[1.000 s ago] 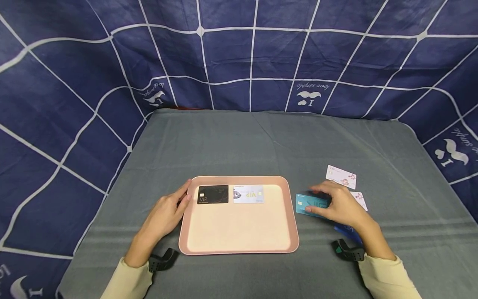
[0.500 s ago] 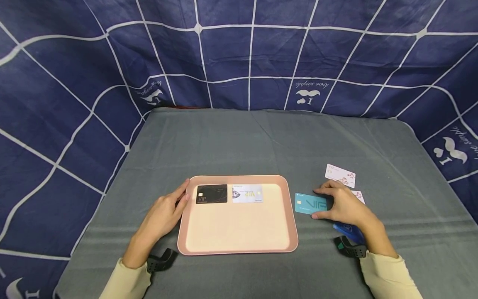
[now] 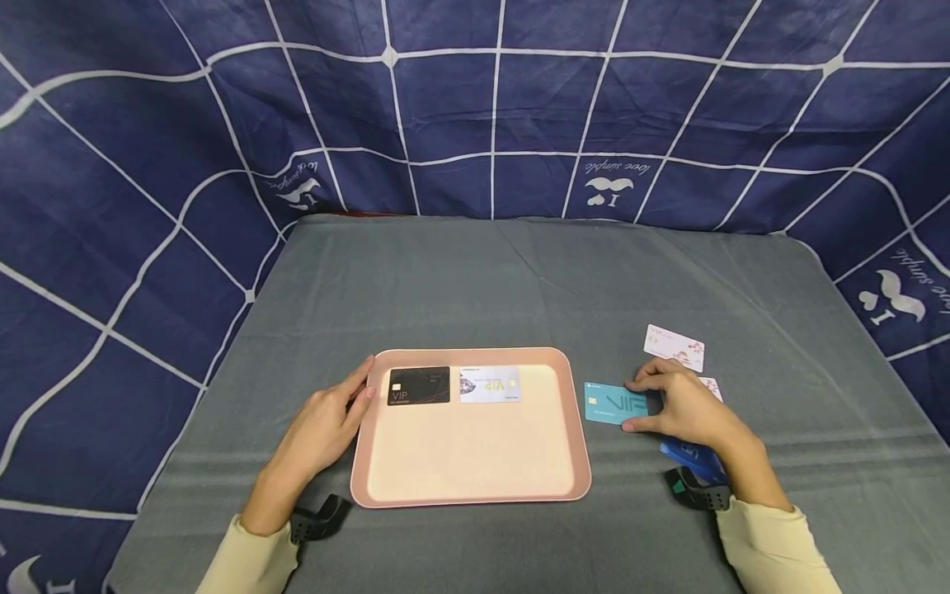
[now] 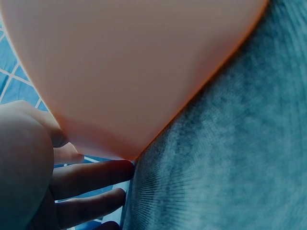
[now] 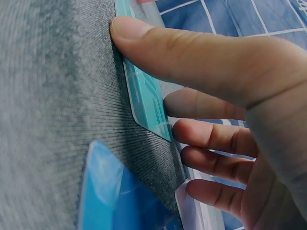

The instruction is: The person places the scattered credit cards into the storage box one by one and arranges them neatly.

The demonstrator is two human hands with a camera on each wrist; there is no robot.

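Observation:
My right hand (image 3: 686, 404) has its thumb and index finger on opposite long edges of a teal bank-style card (image 3: 613, 403), pinching it across its width. The card lies low over the grey cloth, its right end between the fingers; the other fingers (image 5: 216, 134) trail behind it in the right wrist view. My left hand (image 3: 319, 429) rests against the upper left corner of a pink tray (image 3: 359, 470), thumb over the rim and fairly straight fingers along the outside. Inside the tray, a black VIP card (image 3: 419, 386) and a white VIP card (image 3: 490, 384) lie side by side along the far edge.
A pale pink flowered card (image 3: 674, 346) lies beyond my right hand. Another pale card (image 3: 711, 388) is partly hidden behind that hand, and a blue card (image 3: 693, 460) lies partly under the wrist. A navy checked curtain (image 3: 460, 107) borders the grey table (image 3: 445, 280).
My right thumb and index finger have drawn back from over the teal card to its right end. The left hand keeps its place at the tray; the view has shifted slightly.

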